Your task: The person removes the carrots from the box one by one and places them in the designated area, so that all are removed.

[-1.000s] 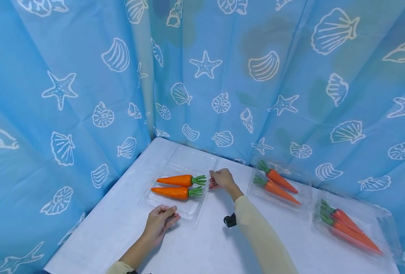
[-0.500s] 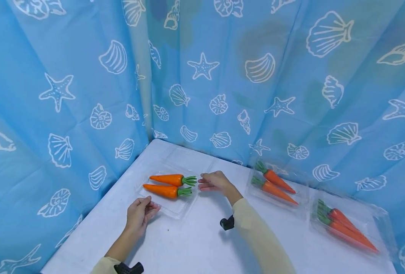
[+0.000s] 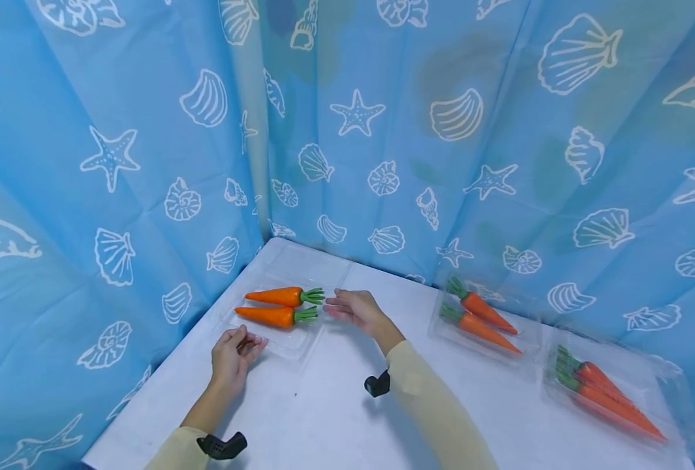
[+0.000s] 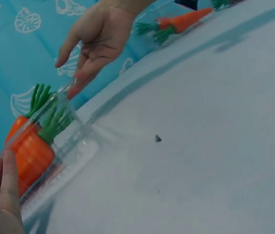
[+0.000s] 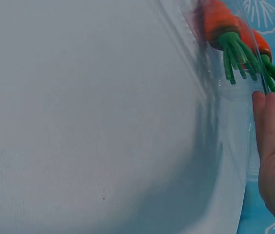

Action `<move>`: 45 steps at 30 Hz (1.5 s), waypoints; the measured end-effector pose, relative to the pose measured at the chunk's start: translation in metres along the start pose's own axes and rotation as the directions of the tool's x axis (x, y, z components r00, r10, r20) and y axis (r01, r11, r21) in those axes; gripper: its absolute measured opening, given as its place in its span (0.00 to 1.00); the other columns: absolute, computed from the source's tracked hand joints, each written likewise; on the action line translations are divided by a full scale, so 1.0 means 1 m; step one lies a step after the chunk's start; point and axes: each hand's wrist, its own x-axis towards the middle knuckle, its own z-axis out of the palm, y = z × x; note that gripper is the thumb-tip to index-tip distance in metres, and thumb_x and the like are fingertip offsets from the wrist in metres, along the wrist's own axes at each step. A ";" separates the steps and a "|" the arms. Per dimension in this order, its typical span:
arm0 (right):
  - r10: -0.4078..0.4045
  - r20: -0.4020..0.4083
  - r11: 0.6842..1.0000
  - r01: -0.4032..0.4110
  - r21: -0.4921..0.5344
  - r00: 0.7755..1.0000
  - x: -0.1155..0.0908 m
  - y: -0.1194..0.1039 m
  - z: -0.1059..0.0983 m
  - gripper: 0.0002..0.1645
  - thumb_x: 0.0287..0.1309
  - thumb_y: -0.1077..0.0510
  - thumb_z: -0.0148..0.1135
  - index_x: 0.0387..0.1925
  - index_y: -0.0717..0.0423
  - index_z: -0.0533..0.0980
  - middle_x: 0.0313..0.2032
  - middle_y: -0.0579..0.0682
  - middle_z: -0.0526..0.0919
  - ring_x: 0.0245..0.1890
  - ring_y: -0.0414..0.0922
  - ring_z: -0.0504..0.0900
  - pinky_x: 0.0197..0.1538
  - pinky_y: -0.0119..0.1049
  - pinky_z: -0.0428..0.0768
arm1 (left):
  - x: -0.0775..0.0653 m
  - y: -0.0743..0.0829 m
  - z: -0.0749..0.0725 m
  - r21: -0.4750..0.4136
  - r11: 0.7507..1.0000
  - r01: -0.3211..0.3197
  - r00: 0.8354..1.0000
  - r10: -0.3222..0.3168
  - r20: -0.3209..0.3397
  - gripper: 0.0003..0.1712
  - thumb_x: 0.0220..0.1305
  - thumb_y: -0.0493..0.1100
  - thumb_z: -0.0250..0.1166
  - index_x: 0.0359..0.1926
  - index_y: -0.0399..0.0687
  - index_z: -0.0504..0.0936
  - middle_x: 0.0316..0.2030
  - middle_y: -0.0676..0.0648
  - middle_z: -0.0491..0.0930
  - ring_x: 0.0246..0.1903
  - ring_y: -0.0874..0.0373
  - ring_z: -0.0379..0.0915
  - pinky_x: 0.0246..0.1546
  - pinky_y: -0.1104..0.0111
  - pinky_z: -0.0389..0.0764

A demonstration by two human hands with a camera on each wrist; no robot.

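Two carrots (image 3: 267,317) in a clear tray (image 3: 288,343), head view, seven o'clock from centre; left hand (image 3: 230,362) at its eight, right hand (image 3: 359,310) at three. Left wrist: finger straight along tray wall. Right wrist: straight fingers, together, at rim. Probably positioning; next calls for even pressure.

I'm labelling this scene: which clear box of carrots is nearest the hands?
The leftmost box: the left hand is at its near edge, the right hand at its right side, while the middle box and rightmost box lie farther right.

Two carrots (image 3: 272,317) lie in the leftmost container (image 3: 288,344).
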 end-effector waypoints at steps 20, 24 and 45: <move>-0.388 0.082 0.777 0.374 -0.507 0.918 -0.014 -0.009 0.024 0.16 0.67 0.60 0.59 0.50 0.68 0.78 0.37 0.59 0.84 0.34 0.49 0.85 0.36 0.38 0.86 | 0.017 0.015 -0.003 -0.234 0.966 0.106 0.988 -0.129 -0.083 0.21 0.69 0.50 0.60 0.56 0.45 0.70 0.42 0.48 0.72 0.45 0.59 0.74 0.52 0.69 0.79; -0.564 0.182 0.472 0.495 -0.729 0.805 -0.018 -0.014 0.038 0.14 0.63 0.61 0.63 0.49 0.61 0.80 0.43 0.54 0.82 0.42 0.48 0.82 0.43 0.38 0.85 | 0.024 0.021 -0.012 -0.263 0.957 0.119 0.985 -0.148 -0.092 0.23 0.69 0.51 0.61 0.59 0.47 0.69 0.43 0.50 0.71 0.46 0.60 0.73 0.52 0.72 0.79; -0.473 0.258 0.148 0.365 -0.919 0.842 0.002 -0.001 0.047 0.26 0.64 0.57 0.64 0.63 0.54 0.73 0.61 0.51 0.73 0.60 0.47 0.71 0.65 0.40 0.71 | 0.022 0.009 -0.017 -0.178 0.982 0.062 0.994 -0.078 -0.083 0.26 0.67 0.50 0.62 0.61 0.47 0.68 0.44 0.49 0.71 0.46 0.59 0.74 0.52 0.71 0.78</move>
